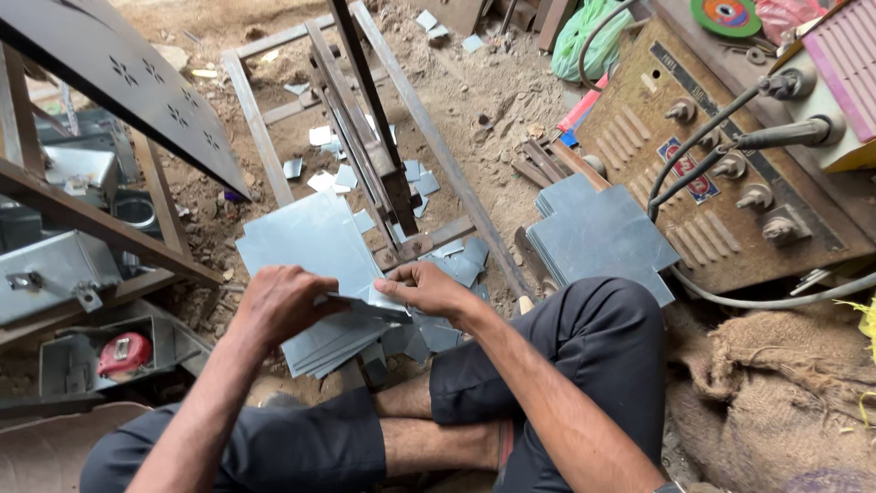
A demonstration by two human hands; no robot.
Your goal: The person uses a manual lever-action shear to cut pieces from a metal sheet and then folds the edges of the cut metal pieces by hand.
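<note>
Holding a thin grey sheet-metal blank [365,299] w/ both hands, the person keeps it just above a fanned stack of flat grey metal sheets [319,246] on the dirt floor [493,100], in front of the crossed legs. Left hand [281,306] lies over the blank's left edge, fingers [315,290] curled closed on it; right hand [427,290] pinches the right end, thumb on top.

Judgement: edges look sheared & prob. sharp, so a grip on the flat faces, not along the rim, seems safer; lifting one sheet clear rather than dragging it would avoid scratching the ones below.

Blank is smooth, dull-shiny, notched at corners. Small square grey offcuts [333,178] lie scattered around. Behind the stack stands a rusty brown steel-frame press tool [383,155], bars upright and angled. To the right, a second pile of notched grey plates [598,233] leans by a worn tan welding machine [730,183] w/ black cables [703,137]. Coarse brown burlap sack [785,383] lower right; red tape measure [123,354] in a grey metal box [64,370] at left.
</note>
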